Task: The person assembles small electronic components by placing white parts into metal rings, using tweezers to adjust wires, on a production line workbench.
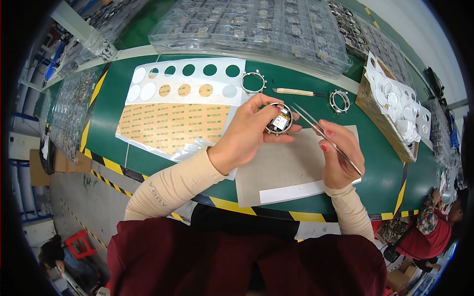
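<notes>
My left hand (247,129) grips a round watch case (279,119) by its rim, thumb on top and fingers beneath. Inside the case show a white label and dark and golden electronic parts. In my right hand (344,154) is a pair of metal tweezers (316,124), pinched between thumb and fingers. The tweezer tips point up and left, close to the right side of the case; I cannot tell whether they touch it. Under both hands lies a grey-brown mat (291,160), with a white strip (291,193) along its near edge.
Left lies a sheet of round adhesive stickers (173,121). Beyond my hands are two metal watch rings (254,82) (339,101) and a craft knife (298,92). Clear trays of parts (252,29) line the back. A box of white scraps (390,116) stands right; another person (427,229) sits beyond.
</notes>
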`<state>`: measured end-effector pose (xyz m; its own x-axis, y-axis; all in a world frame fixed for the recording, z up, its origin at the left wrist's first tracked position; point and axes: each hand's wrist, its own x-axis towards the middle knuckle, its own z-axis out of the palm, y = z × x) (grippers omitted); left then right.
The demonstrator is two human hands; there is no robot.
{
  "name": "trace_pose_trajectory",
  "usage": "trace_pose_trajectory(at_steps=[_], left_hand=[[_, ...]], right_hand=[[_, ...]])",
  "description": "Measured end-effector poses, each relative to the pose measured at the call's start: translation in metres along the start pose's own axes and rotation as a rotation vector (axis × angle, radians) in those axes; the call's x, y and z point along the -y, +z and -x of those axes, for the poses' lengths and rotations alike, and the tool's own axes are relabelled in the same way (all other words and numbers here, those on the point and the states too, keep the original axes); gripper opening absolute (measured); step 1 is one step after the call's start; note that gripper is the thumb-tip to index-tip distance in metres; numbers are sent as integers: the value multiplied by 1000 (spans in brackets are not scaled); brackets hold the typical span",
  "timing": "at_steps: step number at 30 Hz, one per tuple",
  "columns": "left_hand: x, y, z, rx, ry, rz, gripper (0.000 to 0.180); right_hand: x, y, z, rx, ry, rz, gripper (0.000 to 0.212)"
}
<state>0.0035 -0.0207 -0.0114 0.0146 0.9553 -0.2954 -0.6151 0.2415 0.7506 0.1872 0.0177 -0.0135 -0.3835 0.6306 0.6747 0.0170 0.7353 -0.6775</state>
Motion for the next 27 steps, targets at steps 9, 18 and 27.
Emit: trace_pose_trajectory(at_steps=[9,18,27], left_hand=[[4,3,0,31,-3,-41,17],[4,3,0,32,-1,-58,18],[4,2,-1,-11,11,-38,18]], right_hand=[[-7,2,4,112,59,-90,19],[-5,2,3,91,82,-79,17],[-6,2,4,84,94,-109,18]])
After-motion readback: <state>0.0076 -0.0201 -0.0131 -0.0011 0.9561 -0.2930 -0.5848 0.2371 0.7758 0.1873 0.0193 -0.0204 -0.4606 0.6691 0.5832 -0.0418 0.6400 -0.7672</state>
